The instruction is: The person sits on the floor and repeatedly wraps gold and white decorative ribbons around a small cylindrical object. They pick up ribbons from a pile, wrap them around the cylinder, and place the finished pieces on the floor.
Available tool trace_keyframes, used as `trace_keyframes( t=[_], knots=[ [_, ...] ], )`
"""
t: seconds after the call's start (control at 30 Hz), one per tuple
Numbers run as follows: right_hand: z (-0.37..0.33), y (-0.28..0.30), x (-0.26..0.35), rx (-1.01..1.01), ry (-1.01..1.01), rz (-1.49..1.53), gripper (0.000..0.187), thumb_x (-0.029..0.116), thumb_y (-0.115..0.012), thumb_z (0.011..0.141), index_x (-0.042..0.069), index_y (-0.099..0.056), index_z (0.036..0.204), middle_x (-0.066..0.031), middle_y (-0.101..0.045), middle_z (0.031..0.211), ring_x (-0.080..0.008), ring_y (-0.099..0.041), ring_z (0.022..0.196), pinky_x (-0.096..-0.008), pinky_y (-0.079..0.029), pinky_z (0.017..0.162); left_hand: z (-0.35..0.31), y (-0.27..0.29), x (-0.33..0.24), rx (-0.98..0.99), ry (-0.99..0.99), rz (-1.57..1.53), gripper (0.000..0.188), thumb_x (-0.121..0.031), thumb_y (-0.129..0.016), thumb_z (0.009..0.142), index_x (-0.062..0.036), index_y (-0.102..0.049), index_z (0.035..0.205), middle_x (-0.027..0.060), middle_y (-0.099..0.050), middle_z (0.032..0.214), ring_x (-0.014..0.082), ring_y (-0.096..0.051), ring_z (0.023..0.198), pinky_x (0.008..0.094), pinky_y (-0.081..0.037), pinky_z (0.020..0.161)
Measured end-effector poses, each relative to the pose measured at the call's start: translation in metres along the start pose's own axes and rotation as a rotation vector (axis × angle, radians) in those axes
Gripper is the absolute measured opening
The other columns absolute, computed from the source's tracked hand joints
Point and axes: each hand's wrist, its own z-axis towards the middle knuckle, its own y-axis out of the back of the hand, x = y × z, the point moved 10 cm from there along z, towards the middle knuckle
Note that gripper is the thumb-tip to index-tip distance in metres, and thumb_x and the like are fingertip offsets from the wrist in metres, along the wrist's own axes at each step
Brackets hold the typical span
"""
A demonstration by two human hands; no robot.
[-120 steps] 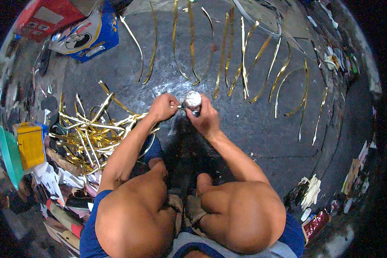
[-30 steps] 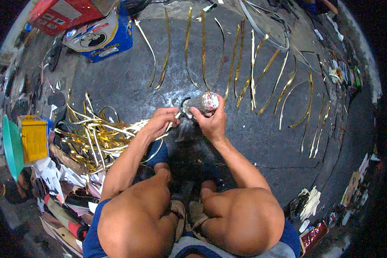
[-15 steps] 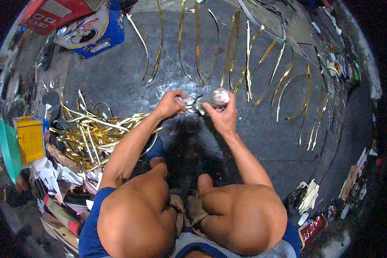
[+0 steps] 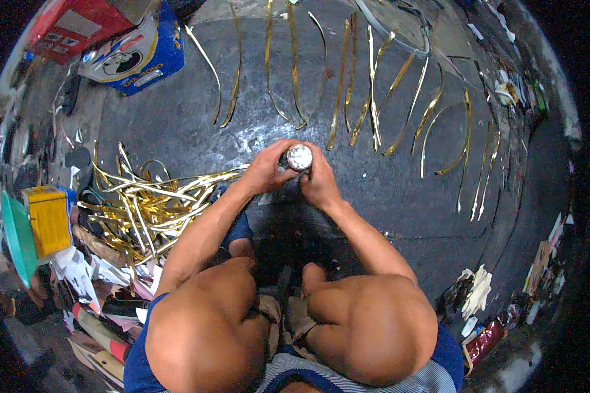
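Between my two hands stands a small jar-like container (image 4: 299,157), its round, whitish, smeared end facing up. My left hand (image 4: 271,168) wraps its left side, thumb turned inward. From the right, my right hand (image 4: 320,178) closes around the same container. What lies beneath it is hidden by the fingers. Beyond my hands, several thin gold strips (image 4: 373,92) lie spaced apart in a row on the dark floor mat (image 4: 242,72). A tangled pile of gold and white-edged strips (image 4: 152,209) lies beside my left forearm.
A blue-and-white tin (image 4: 137,56) and a red box (image 4: 72,29) stand at the far left. Near left are a yellow tin (image 4: 48,221), a green dish-like thing (image 4: 18,239) and paper scraps (image 4: 75,268). A grey strap (image 4: 393,42) curves at the far edge. Litter (image 4: 482,291) lies near right.
The container was tilted sideways, with my left hand at its left end. Now it is turned end-up, and my right hand has come left so both hands meet around it.
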Motion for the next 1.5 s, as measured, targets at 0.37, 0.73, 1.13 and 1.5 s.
trace_keyframes(
  t=[0.37,0.73,1.13,1.5],
  knots=[
    [-0.008,-0.042,-0.129,-0.013,-0.936,0.62,0.015,0.001,-0.067,0.086,0.002,-0.058,0.099,-0.0087,-0.066,0.081,-0.0177,-0.061,0.064,-0.03,-0.05,0.054,-0.002,-0.001,0.015,0.001,0.086,0.081,0.055,-0.006,-0.081,0.074,-0.0055,-0.056,0.123,0.0157,-0.067,0.112,0.0342,-0.067,0.106,0.0398,-0.053,0.089],
    [0.02,0.196,0.05,-0.152,-0.561,1.225,0.007,0.004,-0.063,0.09,0.0,-0.06,0.096,-0.0054,-0.059,0.085,-0.0133,-0.053,0.074,-0.0245,-0.044,0.065,-0.01,0.006,0.019,-0.009,0.032,0.092,0.055,-0.005,-0.078,0.074,-0.0043,-0.055,0.124,0.0184,-0.065,0.119,0.0394,-0.062,0.112,0.0434,-0.052,0.093],
    [0.1,0.549,0.056,-0.664,0.02,1.019,0.016,0.003,-0.057,0.099,-0.01,-0.057,0.109,-0.0142,-0.061,0.093,-0.0205,-0.06,0.082,-0.0313,-0.055,0.077,-0.019,-0.003,0.015,0.024,0.159,0.284,0.092,-0.015,-0.086,0.066,-0.0072,-0.041,0.146,0.02,-0.051,0.139,0.0392,-0.049,0.13,0.0429,-0.041,0.11],
    [-0.163,0.58,-0.245,-1.449,-0.11,1.131,0.012,0.007,-0.064,0.097,-0.005,-0.064,0.095,-0.0086,-0.064,0.086,-0.0155,-0.063,0.079,-0.026,-0.059,0.075,-0.092,0.067,0.067,-0.056,0.369,0.743,0.03,-0.009,-0.072,0.08,-0.004,-0.066,0.109,0.0187,-0.06,0.108,0.0392,-0.059,0.103,0.0445,-0.05,0.09]
  ],
)
